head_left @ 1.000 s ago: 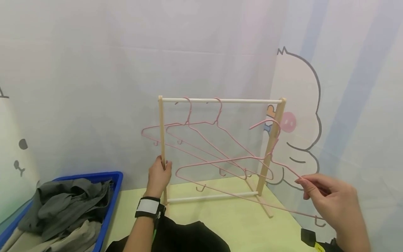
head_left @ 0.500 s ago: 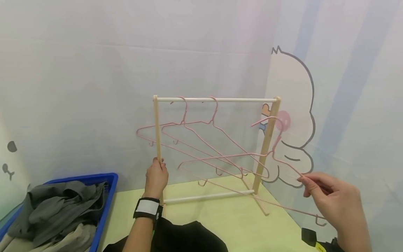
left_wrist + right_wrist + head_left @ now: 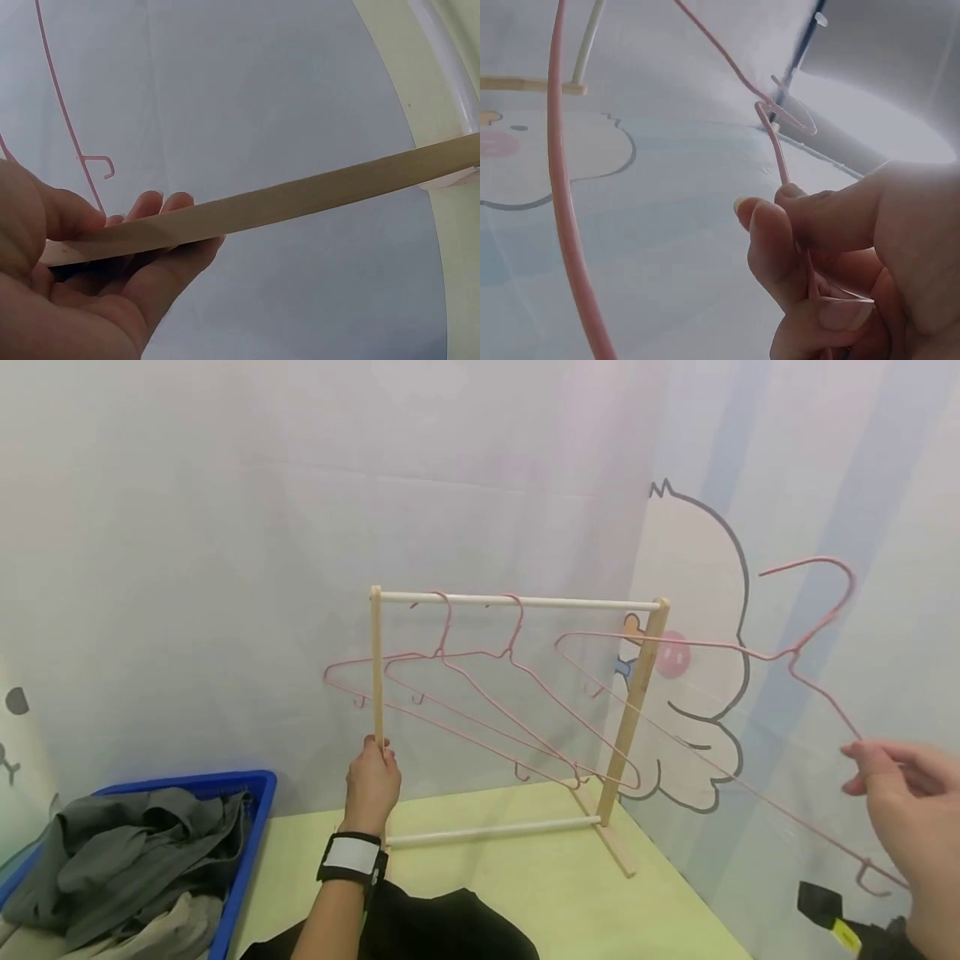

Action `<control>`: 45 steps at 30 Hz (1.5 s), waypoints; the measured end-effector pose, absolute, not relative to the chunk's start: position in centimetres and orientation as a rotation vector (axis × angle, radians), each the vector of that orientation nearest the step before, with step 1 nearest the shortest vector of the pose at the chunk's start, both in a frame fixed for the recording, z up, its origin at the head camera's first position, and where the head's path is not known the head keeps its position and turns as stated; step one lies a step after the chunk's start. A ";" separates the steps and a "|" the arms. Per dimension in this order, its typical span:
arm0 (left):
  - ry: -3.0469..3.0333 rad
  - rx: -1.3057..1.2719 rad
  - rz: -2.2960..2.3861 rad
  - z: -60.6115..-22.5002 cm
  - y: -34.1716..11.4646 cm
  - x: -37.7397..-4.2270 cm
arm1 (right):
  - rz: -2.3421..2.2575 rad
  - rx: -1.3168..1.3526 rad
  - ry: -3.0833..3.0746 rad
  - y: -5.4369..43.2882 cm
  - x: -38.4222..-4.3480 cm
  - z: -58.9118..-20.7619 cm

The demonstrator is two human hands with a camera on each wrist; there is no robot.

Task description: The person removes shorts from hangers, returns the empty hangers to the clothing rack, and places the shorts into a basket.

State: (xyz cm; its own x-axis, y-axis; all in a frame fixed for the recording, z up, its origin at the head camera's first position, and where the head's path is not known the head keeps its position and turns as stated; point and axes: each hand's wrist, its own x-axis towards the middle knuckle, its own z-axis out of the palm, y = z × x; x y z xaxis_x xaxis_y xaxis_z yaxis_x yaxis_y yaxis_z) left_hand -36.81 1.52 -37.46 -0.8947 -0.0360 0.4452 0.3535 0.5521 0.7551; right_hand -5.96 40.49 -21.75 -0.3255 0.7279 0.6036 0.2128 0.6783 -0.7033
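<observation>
My left hand (image 3: 372, 785) grips the near wooden upright (image 3: 300, 187) of a small clothes rack, thumb on one side and fingers round the other. Two pink hangers hang from the rack's white top rail (image 3: 585, 602), one hanger (image 3: 442, 652) to the left and another hanger (image 3: 512, 652) nearer the middle. My right hand (image 3: 907, 802) pinches the shoulder of a third pink hanger (image 3: 765, 656) between thumb and fingers. That hanger is held off to the right of the rack, hook upward, its far tip overlapping the right upright. In the right wrist view its wire (image 3: 780, 154) runs through my fingers.
A blue basket (image 3: 262, 810) with grey and beige clothes (image 3: 150, 852) stands on the left. Black fabric (image 3: 450, 922) lies at the front of the pale yellow table (image 3: 600, 910). A printed curtain (image 3: 487, 510) closes off the back and right side.
My right hand has moved right and slightly up with the pink hanger, drawing it away from the rack. The left hand stays on the upright, and the two hanging hangers keep their places.
</observation>
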 end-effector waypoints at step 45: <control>-2.315 -0.268 -1.274 -37.4 1.7 -36.3 | 0.535 -0.268 -2.426 39.7 -21.5 -23.6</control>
State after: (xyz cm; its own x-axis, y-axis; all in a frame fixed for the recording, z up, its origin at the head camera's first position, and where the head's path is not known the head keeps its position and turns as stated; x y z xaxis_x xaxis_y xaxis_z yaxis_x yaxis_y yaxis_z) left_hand -36.34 1.68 -37.36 -0.8654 -0.0582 0.4976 0.3893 0.5472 0.7410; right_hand -21.54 39.71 -23.59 -0.7799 0.3158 0.5404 0.0594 0.8968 -0.4384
